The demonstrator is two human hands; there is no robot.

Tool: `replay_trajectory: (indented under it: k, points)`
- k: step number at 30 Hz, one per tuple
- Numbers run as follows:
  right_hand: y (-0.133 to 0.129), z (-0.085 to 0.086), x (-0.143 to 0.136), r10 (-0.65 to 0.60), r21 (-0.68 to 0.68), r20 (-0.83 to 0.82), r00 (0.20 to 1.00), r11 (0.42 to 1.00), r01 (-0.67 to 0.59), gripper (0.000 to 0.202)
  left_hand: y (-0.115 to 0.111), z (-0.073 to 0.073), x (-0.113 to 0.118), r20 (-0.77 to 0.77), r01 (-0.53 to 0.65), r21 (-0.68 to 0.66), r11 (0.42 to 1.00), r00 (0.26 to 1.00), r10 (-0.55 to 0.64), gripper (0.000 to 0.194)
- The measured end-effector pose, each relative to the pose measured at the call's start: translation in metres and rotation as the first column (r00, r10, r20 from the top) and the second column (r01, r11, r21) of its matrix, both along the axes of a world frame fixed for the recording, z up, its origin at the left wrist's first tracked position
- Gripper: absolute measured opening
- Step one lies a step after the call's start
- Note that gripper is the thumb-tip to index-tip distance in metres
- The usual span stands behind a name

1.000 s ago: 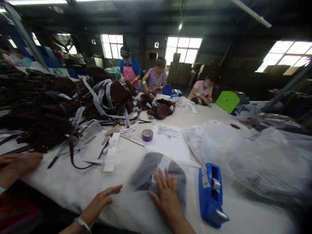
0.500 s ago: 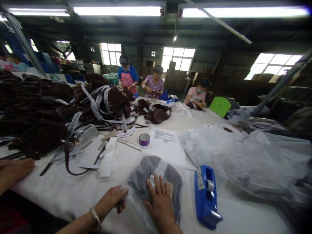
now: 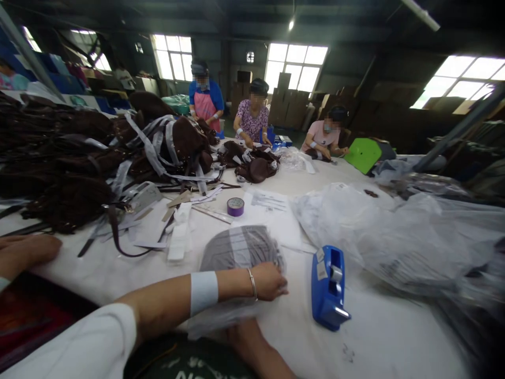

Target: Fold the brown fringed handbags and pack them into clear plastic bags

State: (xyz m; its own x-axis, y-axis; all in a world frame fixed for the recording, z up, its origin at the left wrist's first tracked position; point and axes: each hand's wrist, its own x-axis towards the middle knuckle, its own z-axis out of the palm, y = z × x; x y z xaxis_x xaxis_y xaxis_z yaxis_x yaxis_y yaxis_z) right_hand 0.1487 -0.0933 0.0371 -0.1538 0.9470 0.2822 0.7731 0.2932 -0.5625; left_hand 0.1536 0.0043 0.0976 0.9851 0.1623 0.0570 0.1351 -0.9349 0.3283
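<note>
In front of me on the table lies a clear plastic bag (image 3: 211,313) with a dark, rounded item (image 3: 221,252) inside, probably one of the brown bags; a pale strip runs over its top. My left arm reaches across it. At its right side my left hand (image 3: 269,280), with a bracelet at the wrist, has its fingers curled closed on the plastic. My right hand (image 3: 246,332) is low at the package's near edge, blurred and partly covered by the plastic, so its fingers are hidden. To the right stands a blue tape dispenser (image 3: 329,287).
Brown bags (image 3: 59,158) are heaped at left. Paper scraps, a strap and a purple tape roll (image 3: 235,207) lie beyond the package. Plastic bags (image 3: 386,231) are piled at right. Another person's hand (image 3: 33,251) rests at the left edge; three co-workers sit or stand across the table.
My left hand has crossed over the package to its right side. My right hand has come off its top, down to the near edge. The package has turned, and the view has tilted downward.
</note>
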Motion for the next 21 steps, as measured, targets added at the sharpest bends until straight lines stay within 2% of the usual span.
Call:
replay_trajectory:
  k: [1, 2, 3, 4, 5, 6, 7, 8, 9, 10, 11, 12, 14, 16, 18, 21]
  points:
    - [-0.011, 0.006, 0.002, 0.100, -0.090, -0.069, 0.993, 0.990, -0.106, 0.040, -0.004, -0.016, -0.003, -0.057, 0.110, -0.140, 0.984, 0.991, -0.119, 0.020]
    - [-0.019, 0.016, 0.006, 0.211, -0.199, -0.187, 0.959, 0.948, -0.247, 0.038, -0.005, -0.028, -0.009, -0.056, 0.213, -0.307, 0.928, 0.969, -0.241, 0.018]
    - [-0.025, 0.027, 0.013, 0.301, -0.298, -0.334, 0.893, 0.865, -0.403, 0.036, -0.004, -0.036, -0.018, -0.002, 0.282, -0.459, 0.843, 0.948, -0.318, 0.021]
    - [-0.026, 0.040, 0.021, 0.347, -0.361, -0.477, 0.808, 0.760, -0.540, 0.035, 0.000, -0.041, -0.030, 0.073, 0.297, -0.558, 0.775, 0.948, -0.311, 0.025]
    - [-0.023, 0.050, 0.030, 0.341, -0.379, -0.573, 0.745, 0.696, -0.610, 0.034, 0.006, -0.044, -0.043, 0.138, 0.258, -0.593, 0.763, 0.966, -0.219, 0.030]
    - [-0.016, 0.057, 0.040, 0.305, -0.369, -0.601, 0.739, 0.714, -0.595, 0.034, 0.013, -0.045, -0.056, 0.174, 0.159, -0.566, 0.809, 0.982, -0.072, 0.033]
    - [-0.008, 0.059, 0.049, 0.245, -0.345, -0.567, 0.787, 0.796, -0.497, 0.035, 0.020, -0.047, -0.070, 0.190, 0.010, -0.480, 0.877, 0.977, 0.093, 0.034]
    - [0.001, 0.055, 0.057, 0.162, -0.299, -0.477, 0.864, 0.894, -0.333, 0.037, 0.024, -0.050, -0.083, 0.200, -0.142, -0.347, 0.927, 0.955, 0.221, 0.035]
    - [0.009, 0.046, 0.063, 0.065, -0.229, -0.350, 0.935, 0.961, -0.153, 0.038, 0.025, -0.054, -0.095, 0.198, -0.266, -0.191, 0.945, 0.932, 0.302, 0.038]
    - [0.015, 0.032, 0.067, -0.031, -0.142, -0.205, 0.978, 0.990, 0.002, 0.041, 0.023, -0.060, -0.106, 0.181, -0.343, -0.036, 0.938, 0.921, 0.344, 0.045]
    - [0.018, 0.015, 0.069, -0.107, -0.059, -0.058, 0.993, 0.993, 0.104, 0.046, 0.018, -0.066, -0.116, 0.162, -0.371, 0.096, 0.924, 0.921, 0.353, 0.051]
    - [0.018, -0.004, 0.070, -0.136, -0.002, 0.065, 0.989, 0.991, 0.136, 0.054, 0.012, -0.073, -0.124, 0.138, -0.362, 0.195, 0.912, 0.930, 0.340, 0.056]
    - [0.013, -0.036, 0.069, -0.155, 0.062, 0.211, 0.965, 0.988, 0.145, 0.063, 0.004, -0.086, -0.136, 0.112, -0.278, 0.329, 0.902, 0.960, 0.256, 0.057]
    - [0.008, -0.055, 0.066, -0.178, 0.082, 0.269, 0.947, 0.983, 0.162, 0.065, 0.009, -0.092, -0.140, 0.128, -0.189, 0.413, 0.891, 0.981, 0.149, 0.054]
    - [0.008, -0.059, 0.065, -0.216, 0.081, 0.283, 0.935, 0.976, 0.201, 0.066, 0.027, -0.093, -0.137, 0.164, -0.117, 0.454, 0.883, 0.985, 0.047, 0.052]
    - [0.010, -0.048, 0.068, -0.253, 0.054, 0.241, 0.937, 0.967, 0.248, 0.063, 0.055, -0.090, -0.127, 0.187, -0.042, 0.493, 0.869, 0.981, -0.059, 0.050]
